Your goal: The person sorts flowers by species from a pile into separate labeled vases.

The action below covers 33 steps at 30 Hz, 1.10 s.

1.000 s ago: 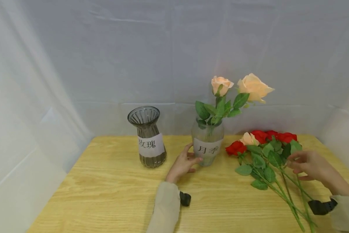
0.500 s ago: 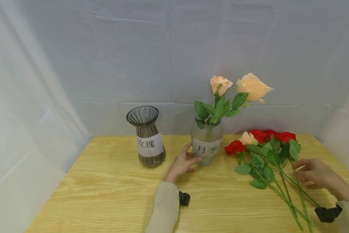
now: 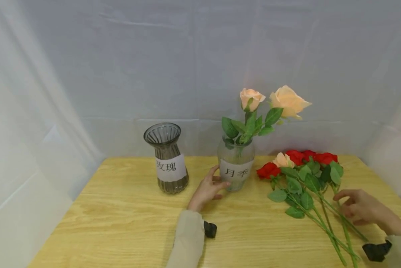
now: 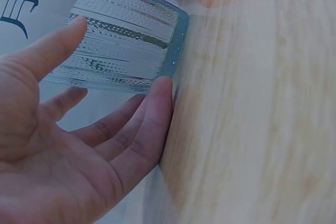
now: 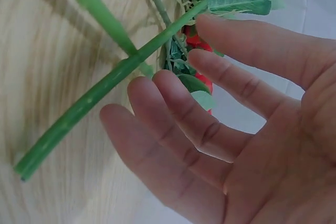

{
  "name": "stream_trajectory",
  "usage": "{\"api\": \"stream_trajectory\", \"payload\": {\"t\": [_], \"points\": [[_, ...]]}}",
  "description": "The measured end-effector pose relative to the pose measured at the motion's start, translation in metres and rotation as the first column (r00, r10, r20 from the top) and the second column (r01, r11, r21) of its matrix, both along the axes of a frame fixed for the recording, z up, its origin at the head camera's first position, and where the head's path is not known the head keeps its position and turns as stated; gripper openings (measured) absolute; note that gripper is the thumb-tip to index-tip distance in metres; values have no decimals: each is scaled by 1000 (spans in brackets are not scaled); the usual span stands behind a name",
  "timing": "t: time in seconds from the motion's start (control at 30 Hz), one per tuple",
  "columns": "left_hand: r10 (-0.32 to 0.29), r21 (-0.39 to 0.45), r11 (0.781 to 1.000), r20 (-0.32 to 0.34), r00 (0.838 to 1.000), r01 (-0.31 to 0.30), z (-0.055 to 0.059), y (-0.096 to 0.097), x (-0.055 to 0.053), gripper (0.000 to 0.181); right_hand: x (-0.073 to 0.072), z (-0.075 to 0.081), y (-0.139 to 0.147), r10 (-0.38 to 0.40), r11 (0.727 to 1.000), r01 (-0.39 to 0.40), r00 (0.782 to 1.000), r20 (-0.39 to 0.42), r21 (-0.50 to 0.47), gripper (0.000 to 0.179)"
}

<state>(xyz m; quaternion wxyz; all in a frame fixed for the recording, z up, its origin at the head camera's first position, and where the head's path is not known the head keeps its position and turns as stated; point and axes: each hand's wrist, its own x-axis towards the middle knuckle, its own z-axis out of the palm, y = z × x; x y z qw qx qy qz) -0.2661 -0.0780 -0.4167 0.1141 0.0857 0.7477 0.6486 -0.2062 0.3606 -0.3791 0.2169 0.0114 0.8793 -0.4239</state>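
Observation:
My left hand [image 3: 207,190] rests at the lower left side of a clear glass vase [image 3: 236,152], thumb in front by its white label, fingers loosely bent. In the left wrist view the fingertips [image 4: 163,90] lie right at the vase's base. Two peach roses [image 3: 289,102] stand in this vase. My right hand [image 3: 362,206] hovers beside the stems of a pile of roses, holding nothing. In the right wrist view its relaxed fingers reach toward a green stem [image 5: 79,103], thumb and forefinger apart. Red roses [image 3: 269,170] and one peach rose [image 3: 283,160] lie in the pile.
A grey ribbed glass vase [image 3: 172,149] with a white label stands to the left, no flowers in it. The wooden table [image 3: 120,223] ends at the back against a pale sheet [image 3: 137,74]. Stems stretch toward the table's front right.
My right hand has drawn back toward the front right along the stems, away from the leaves. My left hand stays at the clear vase.

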Motion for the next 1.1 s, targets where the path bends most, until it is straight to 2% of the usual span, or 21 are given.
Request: {"api": "stream_trajectory", "payload": {"t": [0.33, 0.53, 0.77, 0.97, 1.1], "points": [[-2, 2, 1000, -7, 1000, 2, 1, -1, -1, 78, 4, -10, 9, 120, 984, -123, 992, -28, -128, 35], [-2, 0, 1000, 0, 1000, 2, 0, -1, -2, 78, 5, -16, 10, 197, 957, -206, 978, -62, -203, 37], [-4, 7, 1000, 2, 1000, 4, -1, -1, -2, 78, 5, -18, 8, 156, 982, -163, 984, -90, -90, 36], [-8, 12, 1000, 4, 1000, 8, -1, -1, 0, 79, 5, -17, 6, 182, 983, -182, 974, -138, 10, 44], [-8, 17, 1000, 1, 1000, 8, 0, -1, 1, 78, 4, -17, 5, 165, 986, -157, 975, -146, 62, 43]]}}
